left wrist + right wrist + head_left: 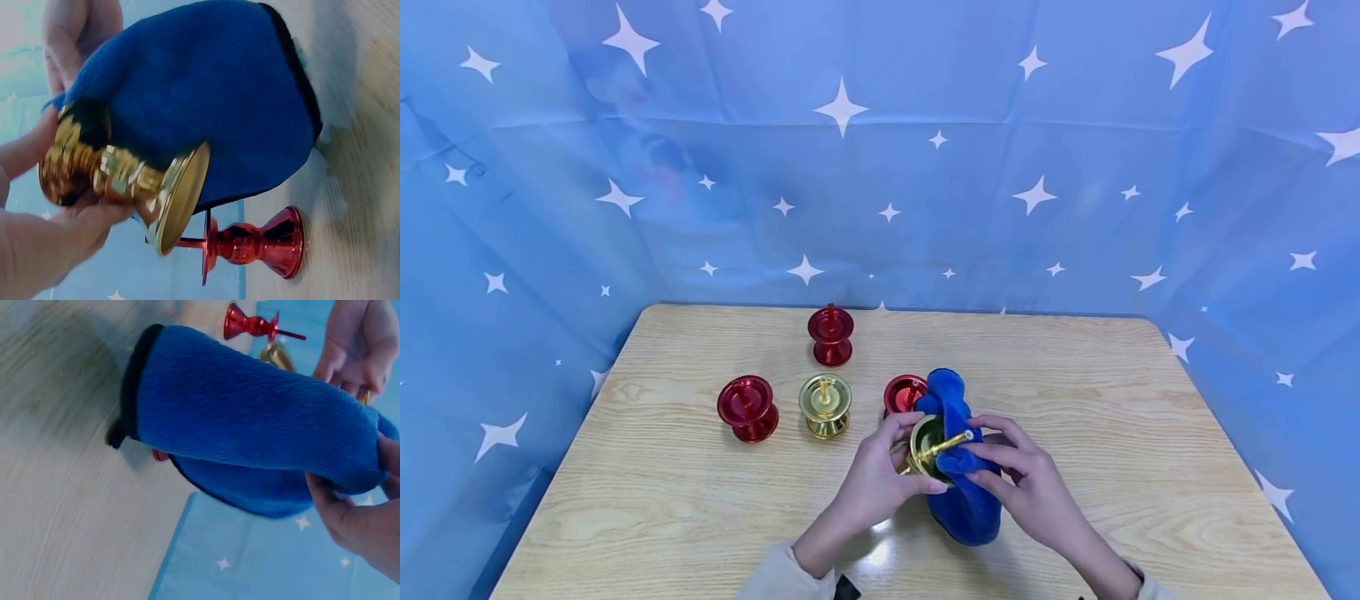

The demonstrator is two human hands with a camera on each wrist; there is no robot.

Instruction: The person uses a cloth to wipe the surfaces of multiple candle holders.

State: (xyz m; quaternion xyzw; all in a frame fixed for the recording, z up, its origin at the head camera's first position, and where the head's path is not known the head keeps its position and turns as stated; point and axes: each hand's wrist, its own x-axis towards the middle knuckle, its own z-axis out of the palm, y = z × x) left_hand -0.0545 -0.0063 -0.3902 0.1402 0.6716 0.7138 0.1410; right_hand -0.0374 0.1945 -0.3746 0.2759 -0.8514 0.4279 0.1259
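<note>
My left hand (pixel 880 479) grips a gold candle holder (pixel 927 446), tilted with its dish and spike toward the right. In the left wrist view that gold holder (pixel 125 169) lies between thumb and fingers, in front of the blue cloth (pixel 206 94). My right hand (pixel 1030 479) pinches the blue cloth (pixel 966 500) beside the holder's spike. From the right wrist view, the cloth (pixel 244 406) hangs folded from the fingers of my right hand (pixel 362 519) and covers most of the gold holder.
A red candle holder (pixel 904 393) stands just behind the cloth, partly hidden. Farther left are a gold holder (pixel 825 406) and a red one (pixel 748 408). Another red holder (pixel 831 335) stands near the back edge of the wooden table (pixel 662 500). A starry blue backdrop (pixel 925 208) surrounds it.
</note>
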